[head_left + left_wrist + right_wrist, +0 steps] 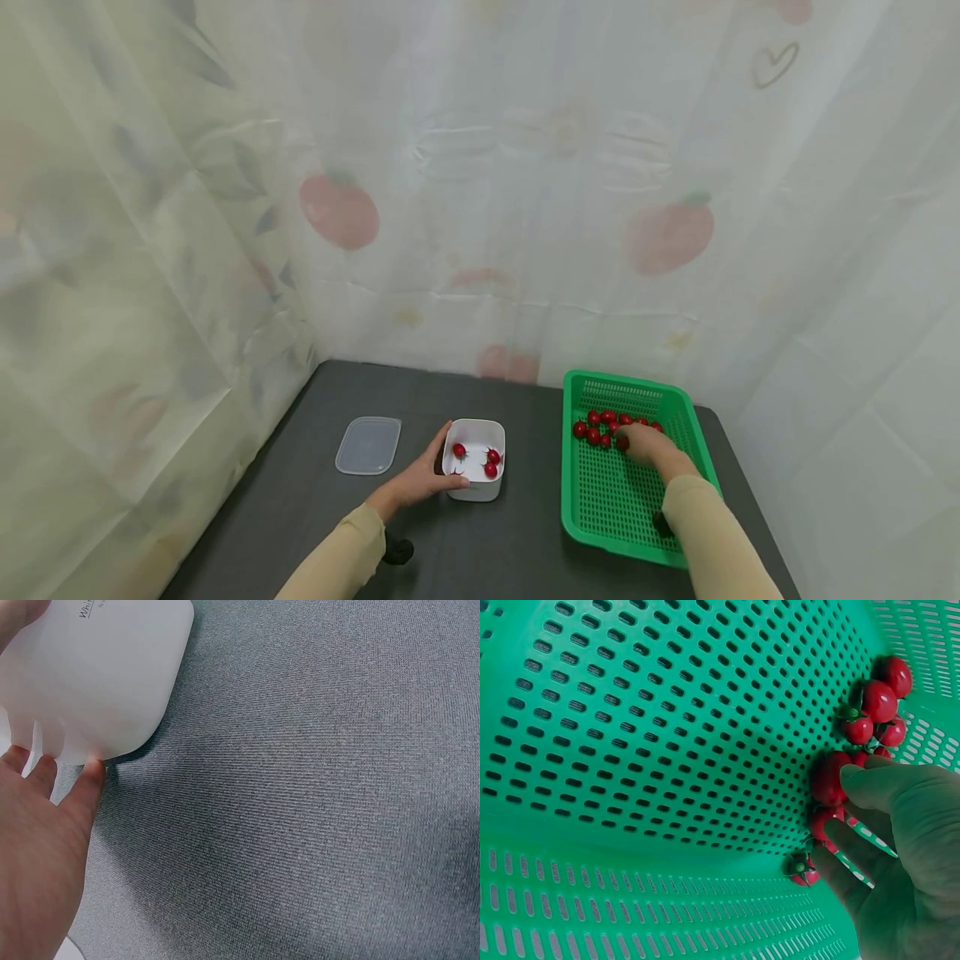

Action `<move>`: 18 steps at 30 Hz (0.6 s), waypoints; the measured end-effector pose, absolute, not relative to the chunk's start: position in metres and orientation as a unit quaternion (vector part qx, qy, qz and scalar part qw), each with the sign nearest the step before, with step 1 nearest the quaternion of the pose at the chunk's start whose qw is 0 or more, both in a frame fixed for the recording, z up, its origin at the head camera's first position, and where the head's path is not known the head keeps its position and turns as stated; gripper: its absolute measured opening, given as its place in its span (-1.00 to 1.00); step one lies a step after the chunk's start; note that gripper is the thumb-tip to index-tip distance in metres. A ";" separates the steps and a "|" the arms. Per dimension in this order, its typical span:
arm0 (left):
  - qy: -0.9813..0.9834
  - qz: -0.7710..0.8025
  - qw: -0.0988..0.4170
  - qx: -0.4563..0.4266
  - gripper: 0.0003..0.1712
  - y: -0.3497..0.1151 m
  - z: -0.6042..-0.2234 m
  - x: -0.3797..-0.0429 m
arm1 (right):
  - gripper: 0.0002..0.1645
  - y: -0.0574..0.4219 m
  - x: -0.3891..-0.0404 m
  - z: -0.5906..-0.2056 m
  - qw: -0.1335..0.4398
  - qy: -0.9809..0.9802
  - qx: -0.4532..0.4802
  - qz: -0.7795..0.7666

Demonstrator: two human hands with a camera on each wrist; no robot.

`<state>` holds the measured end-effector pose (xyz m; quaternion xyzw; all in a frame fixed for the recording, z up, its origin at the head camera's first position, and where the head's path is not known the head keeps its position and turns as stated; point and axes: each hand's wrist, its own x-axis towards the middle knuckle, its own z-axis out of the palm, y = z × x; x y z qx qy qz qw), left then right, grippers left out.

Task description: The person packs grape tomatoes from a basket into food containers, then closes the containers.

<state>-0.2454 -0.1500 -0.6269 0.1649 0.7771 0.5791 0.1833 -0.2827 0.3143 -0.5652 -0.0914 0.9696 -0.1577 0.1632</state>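
Note:
My left hand (pixel 416 479) holds a white square container (pixel 474 490) on the table, thumb along the near side and fingers against the left side. A few red cherry tomatoes (pixel 491 470) with green stems lie inside it. On the right, my right hand (pixel 651 447) reaches down into a green plastic basket (pixel 570 492). Its thumb and fingers pinch a cherry tomato (pixel 827 778) low in the basket. Several more cherry tomatoes (pixel 879 701) are clustered around the fingertips, some partly hidden by the hand.
A translucent square lid (pixel 368 446) lies flat on the dark grey table (pixel 525 533), left of the container. Fruit-patterned curtains (pixel 480 208) hang behind the table and along both sides. The basket's raised walls surround the right hand.

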 end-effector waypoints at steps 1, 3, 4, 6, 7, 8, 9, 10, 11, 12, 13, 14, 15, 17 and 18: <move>0.777 0.579 0.183 0.165 0.35 -0.150 -0.627 -0.245 | -0.49 0.314 -0.282 -0.566 0.162 0.970 -0.093 -0.157; 0.776 0.581 0.184 0.164 0.34 -0.150 -0.626 -0.245 | -0.51 0.314 -0.282 -0.567 0.157 0.971 -0.095 -0.155; 0.775 0.582 0.184 0.164 0.34 -0.149 -0.626 -0.245 | -0.52 0.314 -0.282 -0.567 0.156 0.971 -0.096 -0.154; 0.777 0.580 0.183 0.163 0.34 -0.149 -0.626 -0.245 | -0.55 0.313 -0.282 -0.566 0.153 0.971 -0.101 -0.151; 0.776 0.581 0.184 0.163 0.34 -0.149 -0.626 -0.244 | -0.57 0.313 -0.281 -0.566 0.151 0.972 -0.101 -0.151; 0.775 0.582 0.184 0.163 0.34 -0.149 -0.626 -0.244 | -0.58 0.313 -0.281 -0.566 0.151 0.972 -0.101 -0.151; 0.775 0.583 0.184 0.163 0.34 -0.148 -0.626 -0.244 | -0.58 0.313 -0.281 -0.565 0.150 0.972 -0.100 -0.151; 0.774 0.583 0.183 0.164 0.34 -0.148 -0.626 -0.244 | -0.58 0.313 -0.281 -0.565 0.149 0.972 -0.099 -0.152; 0.775 0.582 0.183 0.164 0.34 -0.148 -0.626 -0.244 | -0.58 0.313 -0.281 -0.565 0.149 0.972 -0.097 -0.154; 0.775 0.582 0.184 0.164 0.34 -0.148 -0.625 -0.244 | -0.57 0.313 -0.281 -0.566 0.150 0.972 -0.095 -0.156; 0.775 0.582 0.184 0.165 0.34 -0.148 -0.625 -0.244 | -0.57 0.313 -0.281 -0.566 0.150 0.972 -0.093 -0.157; 0.775 0.581 0.183 0.165 0.34 -0.148 -0.625 -0.244 | -0.56 0.314 -0.281 -0.566 0.151 0.972 -0.091 -0.157; 0.776 0.581 0.183 0.165 0.34 -0.147 -0.625 -0.244 | -0.56 0.314 -0.281 -0.567 0.152 0.972 -0.089 -0.158; 0.776 0.580 0.184 0.165 0.34 -0.147 -0.624 -0.244 | -0.58 0.314 -0.281 -0.567 0.152 0.971 -0.089 -0.158; 0.776 0.580 0.184 0.165 0.34 -0.147 -0.624 -0.244 | -0.60 0.314 -0.280 -0.568 0.152 0.972 -0.088 -0.157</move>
